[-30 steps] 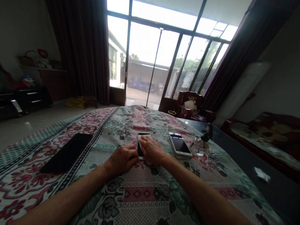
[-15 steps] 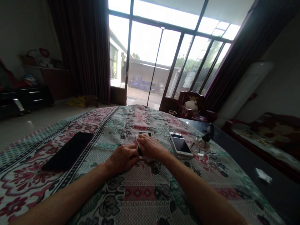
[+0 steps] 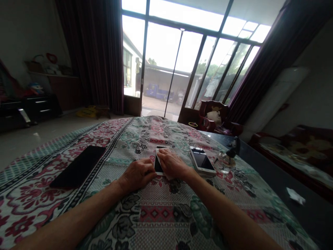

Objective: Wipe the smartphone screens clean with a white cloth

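Observation:
A white-framed smartphone [image 3: 157,167] with a dark screen lies on the patterned tablecloth in front of me. My left hand [image 3: 140,172] is closed, its curled fingers gripping the phone's left edge. Over the right part of the screen lies my right hand [image 3: 172,164], pressing a white tissue [image 3: 159,155] onto the glass. That hand and the tissue hide much of the phone. To the right is a stack of white-framed devices [image 3: 202,161], the top one with a dark screen. A large black tablet-like slab [image 3: 78,167] lies on the left.
The patterned tablecloth [image 3: 156,194] covers the table up to a dark edge [image 3: 273,184] on the right. A small dark object on a clear round base [image 3: 227,161] stands past the stack. A crumpled white tissue [image 3: 296,196] rests on the dark surface.
My right hand has slid slightly right with the tissue, uncovering more of the phone's left side and top. My left hand stays at the phone's edge. The view has shifted a little.

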A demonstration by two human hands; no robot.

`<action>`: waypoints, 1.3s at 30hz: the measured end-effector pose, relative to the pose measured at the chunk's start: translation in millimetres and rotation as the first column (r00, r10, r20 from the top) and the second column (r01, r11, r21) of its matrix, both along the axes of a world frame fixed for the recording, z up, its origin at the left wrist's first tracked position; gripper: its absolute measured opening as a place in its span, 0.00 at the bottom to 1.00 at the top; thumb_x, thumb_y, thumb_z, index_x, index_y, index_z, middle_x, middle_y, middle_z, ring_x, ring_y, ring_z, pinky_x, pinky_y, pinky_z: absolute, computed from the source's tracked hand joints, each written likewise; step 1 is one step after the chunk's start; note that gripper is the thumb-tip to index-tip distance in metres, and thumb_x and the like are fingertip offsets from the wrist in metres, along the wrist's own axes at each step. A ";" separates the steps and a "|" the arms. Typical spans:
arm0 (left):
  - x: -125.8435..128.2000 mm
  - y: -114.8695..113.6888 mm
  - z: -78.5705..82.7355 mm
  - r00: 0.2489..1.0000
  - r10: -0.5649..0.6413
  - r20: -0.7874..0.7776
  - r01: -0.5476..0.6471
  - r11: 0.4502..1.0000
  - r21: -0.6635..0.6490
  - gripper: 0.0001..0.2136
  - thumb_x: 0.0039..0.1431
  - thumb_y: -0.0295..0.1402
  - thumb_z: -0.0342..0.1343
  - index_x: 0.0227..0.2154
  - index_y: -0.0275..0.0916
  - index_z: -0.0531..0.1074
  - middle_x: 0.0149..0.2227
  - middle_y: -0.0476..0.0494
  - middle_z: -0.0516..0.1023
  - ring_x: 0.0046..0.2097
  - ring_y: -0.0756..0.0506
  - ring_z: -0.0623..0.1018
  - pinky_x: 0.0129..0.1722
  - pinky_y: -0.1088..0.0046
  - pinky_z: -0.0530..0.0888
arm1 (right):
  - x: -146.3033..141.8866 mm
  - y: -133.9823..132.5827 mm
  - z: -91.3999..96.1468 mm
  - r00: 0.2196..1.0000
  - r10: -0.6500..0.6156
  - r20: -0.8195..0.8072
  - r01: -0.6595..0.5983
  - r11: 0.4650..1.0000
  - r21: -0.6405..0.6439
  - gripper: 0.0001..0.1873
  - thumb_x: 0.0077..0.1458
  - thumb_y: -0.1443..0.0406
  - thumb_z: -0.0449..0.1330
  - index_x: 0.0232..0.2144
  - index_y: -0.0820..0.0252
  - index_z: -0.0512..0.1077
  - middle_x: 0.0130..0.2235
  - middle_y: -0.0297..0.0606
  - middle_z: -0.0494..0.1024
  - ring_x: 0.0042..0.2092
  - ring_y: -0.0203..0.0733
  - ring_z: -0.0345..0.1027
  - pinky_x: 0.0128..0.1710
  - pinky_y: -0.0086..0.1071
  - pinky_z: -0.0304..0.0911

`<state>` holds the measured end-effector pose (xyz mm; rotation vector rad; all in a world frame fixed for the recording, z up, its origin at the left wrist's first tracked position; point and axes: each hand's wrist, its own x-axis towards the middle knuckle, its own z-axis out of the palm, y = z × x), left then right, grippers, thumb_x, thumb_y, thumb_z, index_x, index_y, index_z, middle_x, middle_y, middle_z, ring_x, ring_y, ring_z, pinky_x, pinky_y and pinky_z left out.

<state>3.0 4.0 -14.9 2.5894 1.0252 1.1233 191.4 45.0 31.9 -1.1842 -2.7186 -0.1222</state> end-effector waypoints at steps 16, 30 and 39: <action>-2.4 2.9 -1.5 0.999 -0.022 -0.046 0.023 0.999 0.040 0.14 0.66 0.37 0.54 0.25 0.39 0.76 0.29 0.46 0.77 0.34 0.48 0.76 0.36 0.70 0.73 | -4.6 -37.5 17.4 0.990 -0.009 0.140 0.029 0.990 -0.135 0.07 0.57 0.68 0.57 0.39 0.61 0.73 0.43 0.47 0.78 0.43 0.43 0.71 0.39 0.32 0.64; 1.7 -2.1 4.2 0.996 0.047 -0.070 -0.048 0.999 -0.013 0.09 0.65 0.32 0.52 0.32 0.38 0.76 0.31 0.44 0.76 0.36 0.46 0.76 0.38 0.67 0.74 | 5.0 44.8 -25.1 0.957 -0.251 -0.148 0.243 0.968 -0.070 0.20 0.65 0.68 0.46 0.57 0.62 0.66 0.62 0.46 0.68 0.63 0.43 0.57 0.60 0.34 0.52; -19.3 14.0 -0.6 0.896 0.443 -0.003 -0.443 0.895 -0.057 0.12 0.59 0.28 0.53 0.44 0.39 0.76 0.42 0.40 0.80 0.46 0.41 0.78 0.48 0.62 0.75 | 6.5 25.4 -11.8 0.854 -0.503 -0.135 0.504 0.863 -0.025 0.15 0.61 0.63 0.51 0.45 0.65 0.71 0.49 0.53 0.74 0.52 0.53 0.66 0.51 0.39 0.60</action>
